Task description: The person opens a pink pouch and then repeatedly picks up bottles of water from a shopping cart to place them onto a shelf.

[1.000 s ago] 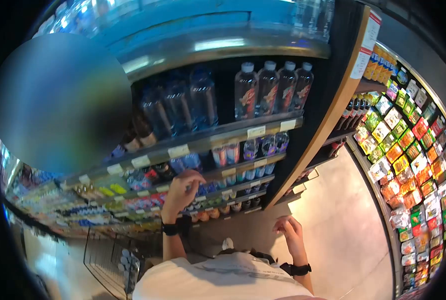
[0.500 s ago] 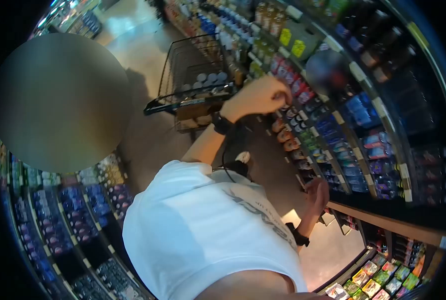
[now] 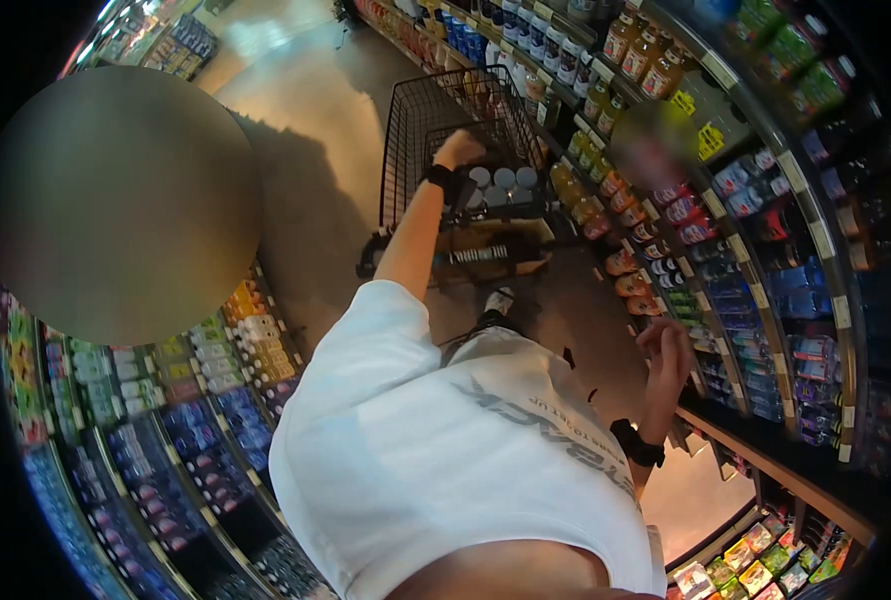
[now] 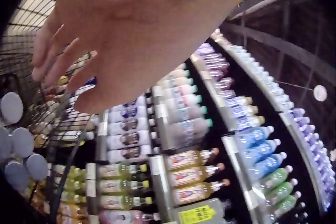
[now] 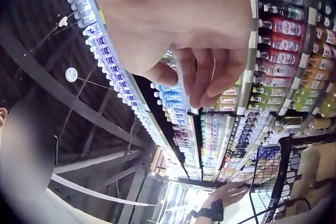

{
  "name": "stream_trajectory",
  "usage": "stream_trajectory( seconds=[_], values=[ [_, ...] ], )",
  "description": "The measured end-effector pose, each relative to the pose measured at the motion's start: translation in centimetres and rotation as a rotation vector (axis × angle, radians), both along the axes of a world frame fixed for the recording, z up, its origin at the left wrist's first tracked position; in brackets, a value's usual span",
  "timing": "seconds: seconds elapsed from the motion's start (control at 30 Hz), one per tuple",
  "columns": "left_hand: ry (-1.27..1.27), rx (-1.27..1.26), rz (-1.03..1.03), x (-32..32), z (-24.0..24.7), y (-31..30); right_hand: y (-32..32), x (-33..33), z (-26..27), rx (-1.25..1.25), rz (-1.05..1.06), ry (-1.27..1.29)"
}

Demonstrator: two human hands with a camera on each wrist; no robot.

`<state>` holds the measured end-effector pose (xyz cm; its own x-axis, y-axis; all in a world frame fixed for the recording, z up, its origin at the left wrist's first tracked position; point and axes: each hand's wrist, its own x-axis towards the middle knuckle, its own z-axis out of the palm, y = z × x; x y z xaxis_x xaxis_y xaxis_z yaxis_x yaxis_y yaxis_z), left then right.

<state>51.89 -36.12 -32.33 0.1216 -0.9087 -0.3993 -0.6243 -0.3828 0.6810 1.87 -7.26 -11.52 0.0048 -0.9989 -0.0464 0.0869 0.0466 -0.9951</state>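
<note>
My left hand (image 3: 460,150) reaches over the black wire cart (image 3: 401,130), above and beside several white-capped items (image 3: 504,180) inside it. In the left wrist view the left hand (image 4: 121,35) has its fingers spread loosely, with nothing in them; the cart's wire side (image 4: 31,50) lies just behind. My right hand (image 3: 669,352) hangs in the air beside the drink shelves, holding nothing. Its fingers bend loosely in the right wrist view, where the right hand (image 5: 194,40) covers part of the shelves.
Drink shelves (image 3: 741,265) run along the right, with amber bottles (image 3: 646,55) near the top. A brown box (image 3: 486,250) sits at the cart's near end. More stocked shelves (image 3: 166,460) stand at lower left. Floor (image 3: 316,110) stretches ahead on the left.
The view has swung from the water bottle shelf to the aisle and cart. My left hand has moved from in front of the shelves to over the cart; my right hand stays low at the side.
</note>
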Motion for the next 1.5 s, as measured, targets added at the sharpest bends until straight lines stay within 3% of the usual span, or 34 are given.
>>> stream_trajectory(
  seconds=[0.07,0.17,0.3,0.37,0.47,0.53,0.57,0.67,0.73,0.8,0.93,1.07,1.2,1.33,1.47,1.5],
  values=[
    [-0.084,0.144,-0.013,-1.1,1.3,-0.3,-1.1,3.2,1.0,0.001,0.028,0.034],
    [-0.289,-0.027,-0.162,1.3,-11.7,-3.7,-1.8,5.9,0.8,-0.026,0.064,0.143],
    [-0.399,0.06,-0.214,-0.6,-16.4,-2.5,-1.4,7.8,0.8,0.049,-0.064,0.164],
    [-0.404,0.064,-0.234,-0.5,-21.0,-2.6,-1.2,7.9,0.6,0.08,-0.113,0.153],
    [-0.273,-0.1,-0.204,0.8,-33.7,-5.2,-1.4,7.6,0.5,0.107,-0.154,0.142],
    [-0.367,0.021,-0.237,-0.5,-24.5,-3.7,-1.9,7.9,0.6,0.11,-0.173,0.153],
    [-0.413,0.082,-0.258,-1.6,-17.7,-2.5,-2.2,8.1,0.8,0.113,-0.176,0.171],
    [-0.168,0.156,0.002,-0.6,-14.2,-2.6,-3.0,8.9,1.8,0.1,-0.194,0.185],
    [-0.133,0.101,0.087,0.1,-11.9,-2.8,-3.0,8.9,1.9,0.104,-0.194,0.178],
    [-0.114,0.032,0.189,-0.2,-4.1,-1.6,-3.3,8.5,1.3,0.118,-0.18,0.154],
    [-0.076,-0.239,0.149,-0.3,7.9,-0.6,-5.4,8.7,0.8,0.134,-0.069,0.129],
    [0.15,-0.512,0.025,-0.6,15.5,-0.7,-9.9,10.6,-0.3,0.083,0.042,0.072],
    [0.662,-0.604,0.002,-4.6,23.2,1.4,-14.2,13.2,0.5,-0.147,0.009,0.152],
    [0.802,-0.565,-0.073,-8.5,29.0,4.5,-15.5,15.6,3.7,-0.3,-0.087,0.065],
    [0.83,-0.39,-0.21,-12.3,29.7,6.0,-14.5,14.5,2.6,-0.391,-0.05,0.125],
    [0.806,-0.354,-0.212,-13.8,30.4,6.5,-13.5,12.8,2.2,-0.434,-0.029,0.451]
  ],
)
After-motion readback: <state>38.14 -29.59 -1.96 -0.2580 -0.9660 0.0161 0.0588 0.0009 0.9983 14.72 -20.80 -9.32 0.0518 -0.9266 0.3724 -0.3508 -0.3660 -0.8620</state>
